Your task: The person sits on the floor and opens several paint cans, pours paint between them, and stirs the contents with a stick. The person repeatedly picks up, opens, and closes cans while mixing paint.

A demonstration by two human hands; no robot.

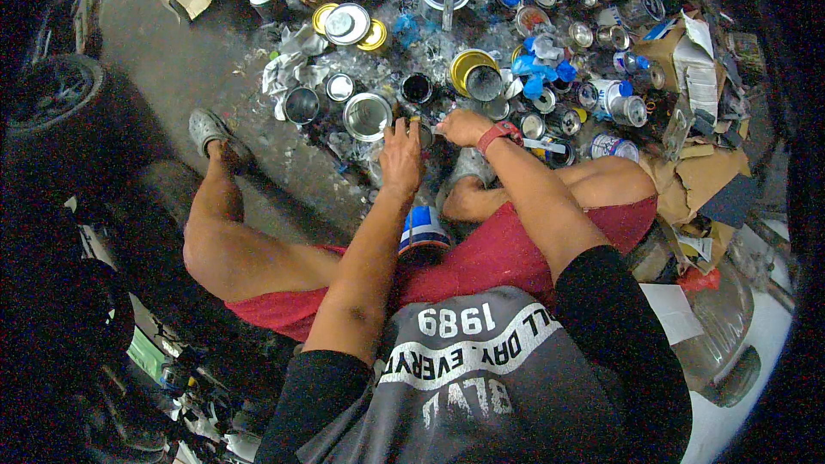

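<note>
Head view, looking down on a person sitting on the ground, knees spread, red shorts, grey and black shirt. Left hand (400,157) at frame centre, palm down, fingers spread and partly curled over a small dark can (427,136) that is mostly hidden under it; touching it, but whether it grips can't be told. Right hand (462,127) just right of it, closed into a loose fist, red wristband (498,133) on the wrist; seems to pinch something small and pale at the can's rim, too hidden to identify. Hands almost touching each other. Blue-and-white can (423,234) stands between the thighs, lower centre, below the left wrist. Open silver can (368,115) just left of the left hand, smaller silver can (302,105) further left. Black-inside can (417,88) above the hands, yellow-rimmed lid (471,64) upper centre right. Stack of round lids (348,24) upper centre. Blue plastic scraps (537,76) among many small tins upper right. Torn cardboard (696,176) at right edge. Grey shoe (209,129) on the foot at left, on concrete floor (185,60).
</note>
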